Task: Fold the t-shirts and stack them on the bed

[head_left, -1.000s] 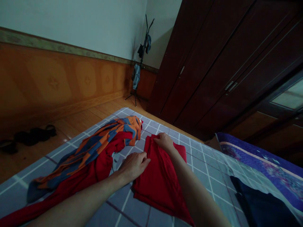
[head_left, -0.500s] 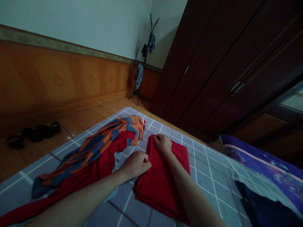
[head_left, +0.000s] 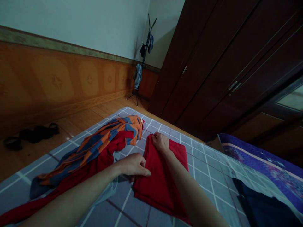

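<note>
A red folded garment (head_left: 170, 186) lies flat on the bed with its layers stacked. My right hand (head_left: 161, 143) pinches its far left corner, fingers closed on the cloth. At the left edge, my left hand (head_left: 134, 165) holds the fabric, its thumb stretched across the top and its other fingers curled at the side, partly hidden. Left of the folded piece is a loose heap: an orange and blue checked garment (head_left: 94, 143) lies over more red cloth (head_left: 99, 165). Pale blue cloth (head_left: 106, 193) shows from under my left forearm.
A grey-blue bedsheet with white lines (head_left: 201, 171) covers the bed. Dark navy cloth (head_left: 262, 205) lies at the right, near a purple patterned bedding piece (head_left: 267, 164). Beyond stand a dark wooden wardrobe (head_left: 205, 63) and a coat stand (head_left: 145, 52). Dark items (head_left: 39, 132) lie on the floor.
My left hand has moved slightly nearer along the garment's left edge, and its thumb is now stretched out over the cloth. My right hand keeps its place at the far corner.
</note>
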### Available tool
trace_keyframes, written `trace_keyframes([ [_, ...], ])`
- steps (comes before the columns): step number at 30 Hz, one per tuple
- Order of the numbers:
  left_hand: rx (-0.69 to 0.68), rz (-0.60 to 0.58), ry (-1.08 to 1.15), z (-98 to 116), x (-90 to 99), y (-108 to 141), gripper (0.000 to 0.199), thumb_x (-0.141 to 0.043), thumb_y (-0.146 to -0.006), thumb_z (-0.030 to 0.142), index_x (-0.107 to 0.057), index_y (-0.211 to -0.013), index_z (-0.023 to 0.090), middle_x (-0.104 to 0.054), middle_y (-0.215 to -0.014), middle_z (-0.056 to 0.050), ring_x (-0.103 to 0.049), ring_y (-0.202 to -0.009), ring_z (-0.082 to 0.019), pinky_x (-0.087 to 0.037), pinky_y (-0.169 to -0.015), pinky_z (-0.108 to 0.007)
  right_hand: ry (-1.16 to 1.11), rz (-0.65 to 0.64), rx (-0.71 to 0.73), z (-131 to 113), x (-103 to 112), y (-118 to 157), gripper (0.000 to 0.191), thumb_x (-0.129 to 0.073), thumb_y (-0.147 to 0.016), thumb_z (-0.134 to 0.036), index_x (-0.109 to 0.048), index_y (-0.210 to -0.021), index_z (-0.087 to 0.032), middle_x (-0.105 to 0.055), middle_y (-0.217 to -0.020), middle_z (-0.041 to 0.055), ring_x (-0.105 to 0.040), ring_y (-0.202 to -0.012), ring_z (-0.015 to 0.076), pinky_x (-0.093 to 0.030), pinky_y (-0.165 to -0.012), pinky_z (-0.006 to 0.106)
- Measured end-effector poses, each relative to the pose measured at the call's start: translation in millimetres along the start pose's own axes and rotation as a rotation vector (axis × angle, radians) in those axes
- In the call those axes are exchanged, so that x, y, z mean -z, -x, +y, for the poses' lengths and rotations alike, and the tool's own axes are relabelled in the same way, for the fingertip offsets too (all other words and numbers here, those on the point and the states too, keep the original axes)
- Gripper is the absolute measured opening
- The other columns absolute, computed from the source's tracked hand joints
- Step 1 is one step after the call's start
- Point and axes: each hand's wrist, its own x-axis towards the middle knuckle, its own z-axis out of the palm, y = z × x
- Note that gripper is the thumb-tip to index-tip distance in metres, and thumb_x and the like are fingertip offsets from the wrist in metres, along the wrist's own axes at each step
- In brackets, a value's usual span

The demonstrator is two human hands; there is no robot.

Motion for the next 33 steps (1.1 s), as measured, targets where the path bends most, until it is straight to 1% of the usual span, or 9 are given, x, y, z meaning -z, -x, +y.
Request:
trace_keyframes([
  [3, -0.001, -0.047, -0.021, 1, 5.4, 4, 0.024, -0.065, -0.066, 0.036, -0.051, -0.060, 0.016, -0.052, -0.044, 0.003, -0.051, -0.036, -0.011, -0.036, -0.035, -0.018, 0.009, -0.002, -0.007, -1, 0, 1, 0.035, -0.034, -0.096, -0.037, -0.064, -0.102, -0.019, -0.069, -0.098, 0.0104, -0.063, -0.094, 0.0205, -0.040, -0.075, 0.027],
  [8, 0.048, -0.290, 0.084, 3, 11.3, 7, 0.017, -0.061, -0.068, 0.026, -0.050, -0.058, 0.017, -0.055, -0.046, 0.002, -0.051, -0.036, -0.010, -0.037, -0.036, -0.017, 0.016, 0.012, -0.013, -2, -1, 4, 0.036, -0.034, -0.097, -0.040, -0.063, -0.103, -0.019, -0.069, -0.097, 0.0108, -0.064, -0.092, 0.0208, -0.039, -0.073, 0.027],
  [13, 0.065, -0.374, -0.034, 5, 17.8, 12, 0.019, -0.059, -0.069, 0.023, -0.050, -0.055, 0.017, -0.054, -0.046, 0.003, -0.050, -0.036, -0.011, -0.038, -0.038, -0.020, 0.004, 0.045, 0.005, -5, -3, 8, 0.039, -0.034, -0.096, -0.044, -0.062, -0.100, -0.017, -0.069, -0.095, 0.0110, -0.064, -0.088, 0.0215, -0.038, -0.071, 0.027],
  [15, 0.032, -0.256, -0.129, 10, 17.4, 14, 0.024, -0.061, -0.072, 0.027, -0.050, -0.053, 0.017, -0.053, -0.046, 0.003, -0.051, -0.039, -0.011, -0.038, -0.041, -0.021, -0.007, 0.052, 0.009, -6, -4, 9, 0.039, -0.035, -0.096, -0.045, -0.062, -0.099, -0.017, -0.069, -0.094, 0.0111, -0.064, -0.088, 0.0218, -0.039, -0.071, 0.027],
  [20, -0.456, 0.489, -0.425, 20, -3.4, 13, 0.017, -0.063, -0.083, 0.031, -0.062, -0.073, 0.018, -0.065, -0.074, -0.001, -0.059, -0.072, -0.015, -0.043, -0.068, -0.024, -0.056, 0.052, 0.020, -6, -4, 9, 0.040, -0.037, -0.095, -0.046, -0.060, -0.108, -0.017, -0.069, -0.098, 0.0118, -0.064, -0.092, 0.0226, -0.040, -0.074, 0.029],
  [23, -0.724, 0.464, -0.656, 15, -19.4, 8, 0.009, -0.062, -0.085, 0.027, -0.065, -0.089, 0.019, -0.065, -0.096, -0.005, -0.058, -0.094, -0.019, -0.041, -0.089, -0.030, -0.116, 0.036, 0.056, 1, 4, 10, 0.043, -0.042, -0.093, -0.046, -0.053, -0.124, -0.019, -0.069, -0.098, 0.0096, -0.063, -0.094, 0.0225, -0.042, -0.074, 0.029],
  [26, -0.828, 0.392, -0.740, 8, -27.2, 5, 0.030, -0.066, -0.081, 0.040, -0.064, -0.102, 0.019, -0.061, -0.113, -0.009, -0.052, -0.113, -0.024, -0.031, -0.105, -0.036, -0.188, 0.006, 0.115, 11, 18, 20, 0.043, -0.044, -0.093, -0.041, -0.049, -0.130, -0.019, -0.070, -0.097, 0.0060, -0.064, -0.089, 0.0186, -0.045, -0.072, 0.025],
  [29, -0.828, 0.364, -0.723, 6, -30.6, 5, 0.043, -0.062, -0.082, 0.048, -0.061, -0.113, 0.018, -0.060, -0.119, -0.010, -0.049, -0.119, -0.023, -0.019, -0.113, -0.037, -0.253, 0.034, 0.249, 20, 23, 38, 0.038, -0.043, -0.093, -0.033, -0.052, -0.128, -0.018, -0.063, -0.117, 0.0071, -0.059, -0.104, 0.0163, -0.044, -0.086, 0.025],
  [33, -0.724, 0.250, -0.704, 5, -37.7, 7, 0.078, -0.062, -0.078, 0.057, -0.039, -0.139, 0.013, -0.042, -0.142, -0.017, -0.031, -0.135, -0.029, -0.017, -0.114, -0.043, -0.175, 0.001, 0.503, 24, 10, 52, 0.045, -0.045, -0.092, -0.033, -0.049, -0.132, -0.012, -0.044, -0.141, 0.0137, -0.036, -0.132, 0.0239, -0.028, -0.108, 0.040],
])
